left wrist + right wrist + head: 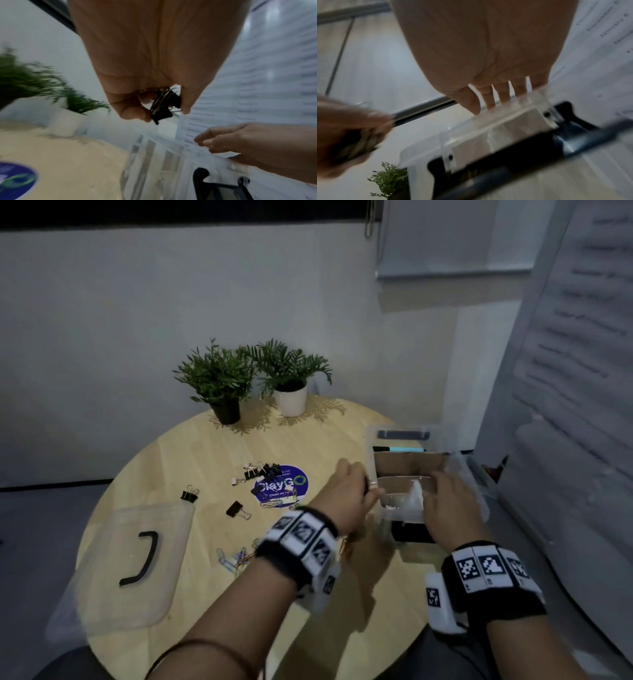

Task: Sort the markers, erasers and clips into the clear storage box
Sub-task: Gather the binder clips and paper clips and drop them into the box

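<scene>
**Now: binder clips in hand at the box rim**

I have my left hand [154, 75] curled round a small bunch of black binder clips [165, 104], thumb and fingertips pinching them, right at the near-left rim of the clear storage box [371, 440]. My right hand [452, 508] lies with fingers spread and fairly straight over the box's near edge, steadying it and clamping nothing.

The clips I judge light, stiff and springy, with wire handles that snag on one another, so I would pinch them by the black bodies and let them go low into a compartment instead of tossing them. The box looks like thin, slick plastic and light; it will probably slide if nudged, hence the bracing hand.

More binder clips [262, 470] lie loose near the round sticker [281, 486], and coloured paper clips [236, 558] sit near my left wrist. The box stands close to the round table's [191, 460] right edge, just beside a white panel, so room is tight there. To the left the lid [113, 570] overhangs the table edge, and the two potted plants [253, 378] stand well clear at the back.
</scene>
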`<state>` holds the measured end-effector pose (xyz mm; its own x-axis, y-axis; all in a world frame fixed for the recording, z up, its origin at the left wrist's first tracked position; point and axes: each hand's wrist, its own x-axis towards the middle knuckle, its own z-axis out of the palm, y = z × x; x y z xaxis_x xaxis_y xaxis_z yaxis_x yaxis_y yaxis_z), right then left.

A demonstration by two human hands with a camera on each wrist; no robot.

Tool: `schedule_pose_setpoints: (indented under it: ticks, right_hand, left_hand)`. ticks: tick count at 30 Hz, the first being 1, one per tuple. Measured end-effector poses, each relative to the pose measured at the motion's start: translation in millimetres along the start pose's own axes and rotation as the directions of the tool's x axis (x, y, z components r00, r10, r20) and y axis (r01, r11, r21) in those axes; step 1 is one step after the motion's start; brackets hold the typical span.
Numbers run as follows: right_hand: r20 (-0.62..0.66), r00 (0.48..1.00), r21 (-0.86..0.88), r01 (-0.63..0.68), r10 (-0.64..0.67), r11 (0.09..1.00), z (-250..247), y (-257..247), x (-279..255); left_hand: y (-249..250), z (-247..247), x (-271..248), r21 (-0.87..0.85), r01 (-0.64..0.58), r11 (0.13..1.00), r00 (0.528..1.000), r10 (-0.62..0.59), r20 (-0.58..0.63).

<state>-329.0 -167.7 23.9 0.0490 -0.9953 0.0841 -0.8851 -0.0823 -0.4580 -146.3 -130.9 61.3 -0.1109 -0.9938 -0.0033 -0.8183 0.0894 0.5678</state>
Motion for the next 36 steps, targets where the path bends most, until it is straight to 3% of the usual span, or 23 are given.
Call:
schedule_pose_setpoints:
  ticks: [2,4,8,11,14,18,20,24,27,29,33,36]
  right_hand:
    - [0.074,0.997,0.009,0.000,-0.001,1.000,6,8,-4]
    - [0.060,0.998,0.049,0.033,-0.036,0.998,6,12,-6]
    - [0.020,0.999,0.144,0.041,-0.044,0.989,2,19,-5]
    - [-0.005,0.998,0.154,0.065,-0.065,0.986,4,22,-5]
    - [-0.006,0.997,0.178,0.075,-0.075,0.981,2,22,-6]
    - [-0.070,0.988,0.212,0.150,-0.138,0.966,-6,11,-5]
    - [-0.142,0.970,0.239,0.228,-0.198,0.944,-11,-9,-5]
    - [-0.214,0.921,0.318,0.382,-0.327,0.868,-1,-73,8]
    - [-0.140,0.918,0.387,0.395,-0.370,0.833,28,-129,31]
    - [-0.070,0.932,0.420,0.351,-0.355,0.837,57,-162,49]
    - [0.151,0.955,0.385,0.180,-0.254,0.905,123,-206,80]
    - [0.381,0.894,0.229,0.157,-0.237,0.961,167,-222,102]
  left_hand:
    - [22,14,26,0.065,-0.087,0.994,0.996,0.084,0.036]
    - [37,23,46,0.176,-0.129,0.976,0.986,0.108,0.125]
    - [49,30,65,0.441,-0.134,0.887,0.969,0.023,0.247]
    - [55,31,67,0.515,-0.165,0.841,0.954,0.005,0.298]
    - [52,23,57,0.418,-0.171,0.892,0.960,0.055,0.274]
    - [11,6,19,0.072,-0.201,0.977,0.979,0.197,0.059]
    - [-29,-5,-5,0.037,-0.120,0.992,0.993,0.121,0.000]
    - [-123,-38,-41,0.166,0.200,0.966,0.979,-0.205,0.011]
    - [-180,-60,-47,0.253,0.404,0.879,0.911,-0.412,-0.022]
    - [-205,-65,-44,0.280,0.440,0.853,0.891,-0.453,-0.020]
    - [-226,-56,-31,0.254,0.354,0.900,0.922,-0.382,0.068]
    - [-237,-47,-25,0.223,0.289,0.931,0.943,-0.317,0.101]
